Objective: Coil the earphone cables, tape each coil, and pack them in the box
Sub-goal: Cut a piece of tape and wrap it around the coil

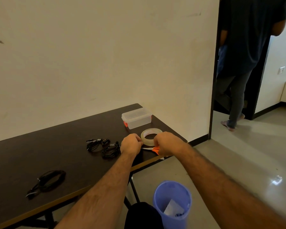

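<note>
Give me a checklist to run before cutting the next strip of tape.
1. Tape roll within reach: ok, both hands are at it, left hand on its near-left edge, right hand on its near-right side.
2. Tape end pulled free: cannot tell, the fingers hide it.
3. Scissors at hand: ok, lying on the table just below the hands, not picked up.
4. Coils ready: ok, two bundled earphones left of the hands, a third coil nearer the front edge.
5. Coils already taped: cannot tell.
6. Box open for packing: not ok, its lid is on.
</note>
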{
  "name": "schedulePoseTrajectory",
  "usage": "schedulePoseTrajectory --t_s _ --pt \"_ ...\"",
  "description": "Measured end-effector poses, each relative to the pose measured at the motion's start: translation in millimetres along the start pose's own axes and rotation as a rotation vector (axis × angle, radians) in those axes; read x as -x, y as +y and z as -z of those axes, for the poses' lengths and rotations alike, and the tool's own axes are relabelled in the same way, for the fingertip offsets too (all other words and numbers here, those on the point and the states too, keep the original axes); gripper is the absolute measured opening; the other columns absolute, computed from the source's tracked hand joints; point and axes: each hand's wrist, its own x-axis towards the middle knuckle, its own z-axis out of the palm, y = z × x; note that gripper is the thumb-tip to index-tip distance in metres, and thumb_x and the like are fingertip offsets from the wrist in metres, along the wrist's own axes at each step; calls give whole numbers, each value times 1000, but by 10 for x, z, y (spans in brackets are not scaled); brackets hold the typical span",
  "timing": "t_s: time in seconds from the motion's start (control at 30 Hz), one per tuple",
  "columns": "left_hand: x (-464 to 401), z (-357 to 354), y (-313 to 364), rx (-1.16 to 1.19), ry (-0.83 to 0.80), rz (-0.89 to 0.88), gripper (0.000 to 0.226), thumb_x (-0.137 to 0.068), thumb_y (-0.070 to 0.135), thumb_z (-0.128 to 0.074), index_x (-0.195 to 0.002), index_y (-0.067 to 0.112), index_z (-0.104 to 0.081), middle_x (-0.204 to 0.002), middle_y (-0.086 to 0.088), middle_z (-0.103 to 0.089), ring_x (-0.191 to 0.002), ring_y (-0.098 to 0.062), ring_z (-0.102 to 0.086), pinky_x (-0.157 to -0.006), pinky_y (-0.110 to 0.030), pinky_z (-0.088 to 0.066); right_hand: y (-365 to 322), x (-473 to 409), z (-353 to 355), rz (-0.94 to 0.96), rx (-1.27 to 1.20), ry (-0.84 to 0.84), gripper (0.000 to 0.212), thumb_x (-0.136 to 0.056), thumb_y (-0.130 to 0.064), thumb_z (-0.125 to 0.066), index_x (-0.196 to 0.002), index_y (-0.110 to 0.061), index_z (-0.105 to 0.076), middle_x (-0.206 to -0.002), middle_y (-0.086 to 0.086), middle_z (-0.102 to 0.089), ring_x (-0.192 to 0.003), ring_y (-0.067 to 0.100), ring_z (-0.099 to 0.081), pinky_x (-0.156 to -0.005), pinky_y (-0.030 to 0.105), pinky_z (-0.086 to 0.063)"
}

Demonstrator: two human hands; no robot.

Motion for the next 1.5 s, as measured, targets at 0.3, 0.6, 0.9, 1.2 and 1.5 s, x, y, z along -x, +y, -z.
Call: schedulePoseTrajectory --t_s 0.3,0.6,0.9,1.2,1.5 --pt "-3 -10 21 -1 11 29 3 -96 31 -61 -96 29 -61 -97 3 -65 -88 -12 -60 -69 -29 -50 20 -5 38 17 32 13 41 -90 -17 -69 -130 -13 -59 -128 11 -61 -117 26 -59 -107 38 -46" --pt "15 1 11 34 3 33 6 -96 33 -60 -91 30 -58 -91 6 -60 -90 -13 -59 -76 -33 -53 247 22 135 0 -380 270 34 -87 -20 -72 -120 -18 -65 -118 4 -65 -105 19 -61 -95 35 -53" --pt "45 14 12 33 19 28 7 -96 34 -60 -91 29 -61 -94 4 -65 -90 -14 -61 -78 -35 -55 287 -159 -65 -30 -405 223 38 -87 -21 -73 -122 -26 -61 -126 4 -65 -112 20 -61 -97 34 -52" --pt "90 67 21 38 -21 49 7 -96 27 -61 -89 28 -60 -100 1 -65 -93 -14 -60 -78 -32 -52 239 -186 -40 3 -304 223 36 -89 -27 -71 -122 -21 -59 -121 7 -66 -107 21 -62 -96 34 -50" --pt "140 288 50 -22 -112 96 20 -92 30 -66 -103 15 -71 -101 -5 -67 -96 -20 -62 -88 -37 -53 205 -251 59 -140 -256 304 42 -83 -39 -75 -116 -15 -64 -114 7 -67 -102 22 -62 -97 36 -50"
